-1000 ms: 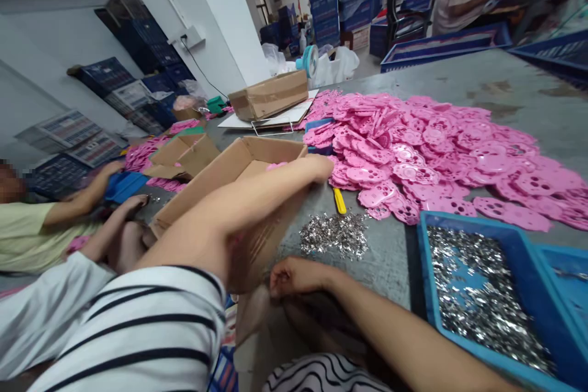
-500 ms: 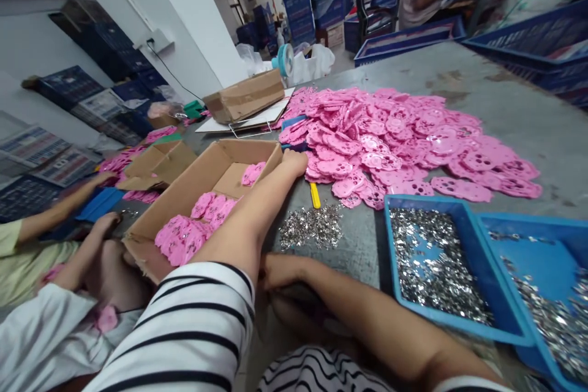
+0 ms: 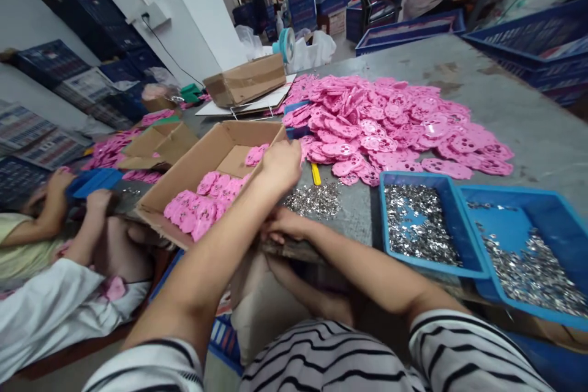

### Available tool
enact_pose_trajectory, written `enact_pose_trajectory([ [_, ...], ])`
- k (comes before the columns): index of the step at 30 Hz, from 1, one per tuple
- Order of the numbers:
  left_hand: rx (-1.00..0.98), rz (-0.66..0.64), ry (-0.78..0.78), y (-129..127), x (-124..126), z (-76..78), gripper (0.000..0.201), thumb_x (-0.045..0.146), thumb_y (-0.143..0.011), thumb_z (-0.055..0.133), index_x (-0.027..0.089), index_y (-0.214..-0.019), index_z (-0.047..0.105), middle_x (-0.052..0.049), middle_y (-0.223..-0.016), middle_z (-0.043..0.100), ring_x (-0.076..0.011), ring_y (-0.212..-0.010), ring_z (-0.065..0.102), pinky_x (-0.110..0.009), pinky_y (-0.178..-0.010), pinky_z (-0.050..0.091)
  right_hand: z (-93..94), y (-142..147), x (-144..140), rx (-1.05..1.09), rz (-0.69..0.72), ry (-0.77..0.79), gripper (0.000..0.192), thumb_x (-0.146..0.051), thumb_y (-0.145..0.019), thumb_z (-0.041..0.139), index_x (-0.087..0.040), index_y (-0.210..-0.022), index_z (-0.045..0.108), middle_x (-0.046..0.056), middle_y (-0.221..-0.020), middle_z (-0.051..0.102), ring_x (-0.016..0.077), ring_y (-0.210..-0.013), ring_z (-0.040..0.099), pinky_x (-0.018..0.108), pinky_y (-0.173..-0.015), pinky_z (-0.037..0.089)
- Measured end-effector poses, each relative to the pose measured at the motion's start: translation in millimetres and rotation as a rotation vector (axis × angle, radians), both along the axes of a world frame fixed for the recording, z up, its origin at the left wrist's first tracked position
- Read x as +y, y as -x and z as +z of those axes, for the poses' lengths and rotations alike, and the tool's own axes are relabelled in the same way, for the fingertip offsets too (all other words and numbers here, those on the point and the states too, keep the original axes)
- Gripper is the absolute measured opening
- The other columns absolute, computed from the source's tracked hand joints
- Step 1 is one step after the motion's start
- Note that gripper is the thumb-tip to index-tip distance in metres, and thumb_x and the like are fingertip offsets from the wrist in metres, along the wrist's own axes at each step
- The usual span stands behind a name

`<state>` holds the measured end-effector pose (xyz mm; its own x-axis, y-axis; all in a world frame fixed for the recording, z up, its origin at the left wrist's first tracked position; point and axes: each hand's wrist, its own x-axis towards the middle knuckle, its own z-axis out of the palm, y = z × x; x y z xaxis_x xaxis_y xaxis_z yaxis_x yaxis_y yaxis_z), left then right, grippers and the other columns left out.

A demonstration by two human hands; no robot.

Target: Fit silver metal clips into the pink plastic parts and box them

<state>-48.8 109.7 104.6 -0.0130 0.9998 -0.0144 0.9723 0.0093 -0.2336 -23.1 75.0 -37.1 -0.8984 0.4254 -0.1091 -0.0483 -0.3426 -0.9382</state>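
My left hand [image 3: 283, 164] is above the right rim of a cardboard box [image 3: 156, 196], beside the heap of pink perforated plastic pieces [image 3: 390, 113]. Its fingers are curled downward, and anything in them is hidden. Just below, at the table's near edge, my right hand [image 3: 285, 225] has its fingers bent together; what they hold, if anything, does not show. Several pink pieces [image 3: 193, 209] lie inside the box. In front of my hands, small shiny metal parts [image 3: 316, 199] are spread on the table, with a yellow strip [image 3: 315, 174] behind them.
Two blue trays [image 3: 434, 266] of metal parts stand at the right, overhanging the table edge. A closed carton [image 3: 245, 81] lies behind the open box. Co-workers' arms [image 3: 89, 220] are at the left, beside a smaller cardboard box [image 3: 160, 144].
My left hand has drawn back toward me from the edge of the pink heap, its elbow bending. My right hand has come up slightly at the table edge. The view has tilted down.
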Motion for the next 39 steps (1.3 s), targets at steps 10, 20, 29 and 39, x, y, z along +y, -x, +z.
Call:
enact_pose_trajectory([
  [10, -0.633, 0.103, -0.21, 32, -145, -80.2, 0.059, 0.03, -0.076, 0.065, 0.022, -0.131, 0.045, -0.011, -0.111, 0.06, -0.0284, -0.108, 0.058, -0.038, -0.089, 0.047, 14.6, -53, -23, -0.022, -0.573, -0.123, 0.053, -0.07, -0.071, 0.055, -0.018, -0.078, 0.052, -0.001, -0.065, 0.055, 0.0104, -0.056, 0.05, 0.022, -0.051, 0.044],
  [20, -2.115, 0.199, 0.199, 5, -121, -134.3, 0.061, 0.046, -0.06, 0.072, 0.015, -0.108, 0.049, -0.005, -0.079, 0.067, -0.0096, -0.042, 0.055, -0.019, -0.033, 0.03, 48.1, -99, -7, -0.688, -0.534, -0.599, 0.041, -0.054, -0.083, 0.053, -0.015, -0.075, 0.061, 0.006, -0.066, 0.061, 0.0185, -0.066, 0.057, 0.027, -0.06, 0.042],
  [29, -2.168, 0.109, 0.178, 14, -115, -149.4, 0.044, 0.034, -0.065, 0.067, 0.019, -0.101, 0.046, -0.002, -0.075, 0.069, -0.0102, -0.041, 0.056, -0.019, -0.034, 0.035, 64.0, -44, 81, -1.316, -0.481, -0.96, 0.033, -0.023, -0.08, 0.063, -0.011, -0.111, 0.065, 0.022, -0.117, 0.064, 0.0329, -0.112, 0.06, 0.04, -0.087, 0.046],
  [39, -2.228, 0.051, 0.256, 19, -109, -152.5, 0.043, 0.037, -0.07, 0.066, 0.017, -0.102, 0.045, -0.003, -0.079, 0.069, -0.0095, -0.043, 0.057, -0.019, -0.035, 0.038, 53.3, -26, 106, -1.257, -0.312, -1.057, 0.034, -0.011, -0.087, 0.045, -0.014, -0.116, 0.064, 0.009, -0.102, 0.072, 0.0136, -0.084, 0.068, 0.018, -0.069, 0.049],
])
